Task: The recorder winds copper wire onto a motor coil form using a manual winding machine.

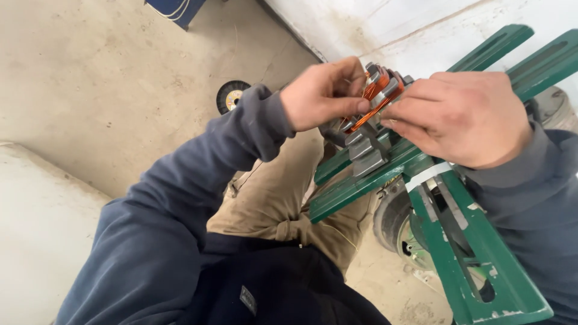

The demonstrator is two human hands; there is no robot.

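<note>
A grey toothed metal core wound with copper-coloured wire (372,108) sits on a green slotted metal frame (481,253). My left hand (322,93) pinches the copper windings between thumb and fingers on the core's left side. My right hand (463,117) presses on the core from the right, fingertips touching the windings close to my left thumb. Grey steel teeth (366,153) stick out below both hands. Both arms wear dark blue sleeves.
The green frame's slotted rails (530,60) run up to the right over a white surface. A round metal drum (394,219) sits under the frame. A black spool (230,95) lies on the concrete floor. My tan trousers (283,198) are below.
</note>
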